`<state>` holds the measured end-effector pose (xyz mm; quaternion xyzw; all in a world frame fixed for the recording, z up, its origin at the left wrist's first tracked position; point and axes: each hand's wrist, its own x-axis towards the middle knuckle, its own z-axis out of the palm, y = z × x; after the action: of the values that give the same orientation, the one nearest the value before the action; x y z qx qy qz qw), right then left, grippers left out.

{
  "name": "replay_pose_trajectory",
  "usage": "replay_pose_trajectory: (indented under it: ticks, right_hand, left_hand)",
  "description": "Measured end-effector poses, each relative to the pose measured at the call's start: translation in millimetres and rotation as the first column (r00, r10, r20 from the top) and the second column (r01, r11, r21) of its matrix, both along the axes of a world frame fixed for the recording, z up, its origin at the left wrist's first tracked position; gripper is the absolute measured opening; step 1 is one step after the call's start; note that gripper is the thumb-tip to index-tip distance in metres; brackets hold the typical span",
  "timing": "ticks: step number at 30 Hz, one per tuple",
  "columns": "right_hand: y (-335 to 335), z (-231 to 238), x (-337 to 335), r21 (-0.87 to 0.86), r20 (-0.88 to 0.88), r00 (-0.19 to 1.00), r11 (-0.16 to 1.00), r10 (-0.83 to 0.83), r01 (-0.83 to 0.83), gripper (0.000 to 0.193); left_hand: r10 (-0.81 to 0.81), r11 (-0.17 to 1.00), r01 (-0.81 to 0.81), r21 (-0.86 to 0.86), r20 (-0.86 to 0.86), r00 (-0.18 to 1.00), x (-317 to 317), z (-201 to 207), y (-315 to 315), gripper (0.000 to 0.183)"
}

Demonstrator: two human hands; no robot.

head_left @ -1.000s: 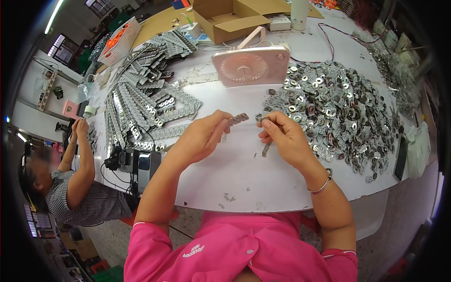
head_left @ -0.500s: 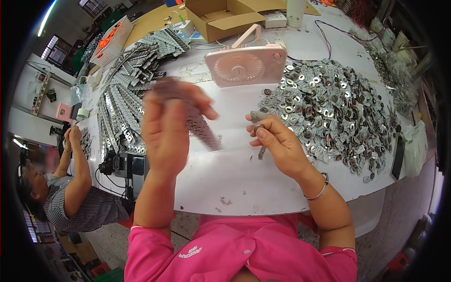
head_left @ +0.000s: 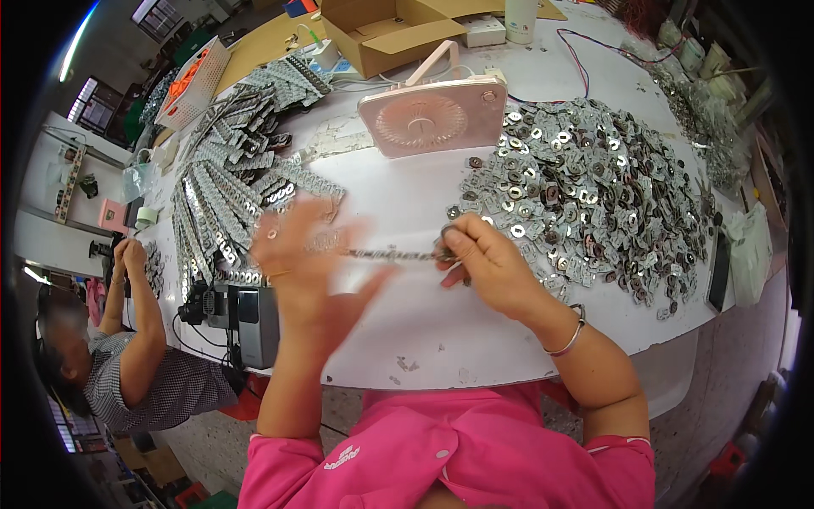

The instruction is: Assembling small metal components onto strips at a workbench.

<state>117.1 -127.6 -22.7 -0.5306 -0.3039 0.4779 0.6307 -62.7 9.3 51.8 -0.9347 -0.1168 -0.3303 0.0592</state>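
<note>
Strip of linked metal stampings (head_left: 392, 254), held level above the bare white table (head_left: 424, 339) between the 2 hands. The right hand (head_left: 492, 270) pinches its right end between thumb and fingertips, apparently as the fixed anchor; the left hand (head_left: 309, 271), motion-blurred with fingers spread, meets the other end, its grip indistinct. The heap of loose silvery stampings (head_left: 593, 195) lies just beside the right hand, within reach; finished strips (head_left: 225, 195) lie fanned to the left, near a pink desk fan (head_left: 432, 114).
</note>
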Motion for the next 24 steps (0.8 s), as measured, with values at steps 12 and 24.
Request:
replay_pose_trajectory:
  ticks: [12,24]
  right_hand:
    - [-11,26,23,-0.106,0.222,0.975,0.994,-0.012,0.037,0.020]
    - [-14,25,21,-0.112,0.459,0.885,0.993,0.080,-0.032,0.017]
  left_hand:
    - [-0.284,0.714,-0.015,-0.700,-0.310,0.907,38,-25,0,0.021]
    - [-0.385,0.616,-0.002,-0.787,-0.303,0.872,38,-25,17,0.018]
